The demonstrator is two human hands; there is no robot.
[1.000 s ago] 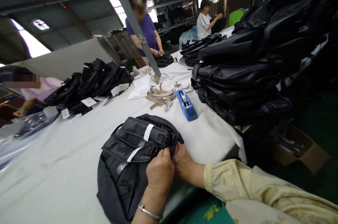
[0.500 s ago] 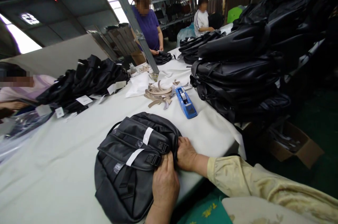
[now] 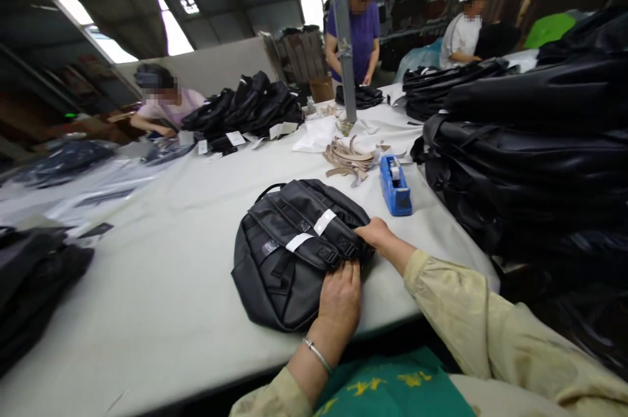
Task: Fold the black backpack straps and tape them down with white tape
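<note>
So the left hand [image 3: 341, 292], silver metal bangle [image 3: 318, 356] on its wrist, has its fingers out straight against the lower end of a black, smooth, leather-look backpack [image 3: 307, 286], right by the black plastic strap buckles [image 3: 348, 247]. Its thumb is hidden, so I can't tell if it's pinching anything. The right hand [image 3: 375, 234] is at the bag's side edge, fingertips partly out of sight, so again no clue whether that's a grip or just a touch. The bag lies straps-up near the front edge of the white cloth-covered surface [image 3: 171, 273]. My worry: a hard tug toward the body could drag the bag over that edge, or ruck up the loose cloth. Yanking the straps could also pop or crease the white bands [image 3: 324, 222] wrapped across them. Just past the right hand there's a blue plastic tape dispenser [image 3: 395, 188], which a swinging elbow might knock, with loose curved beige strips [image 3: 348, 156] beside it. Further right, that tall, slumped pile of black bags [image 3: 530, 175] looks like it'd slide if bumped.
</note>
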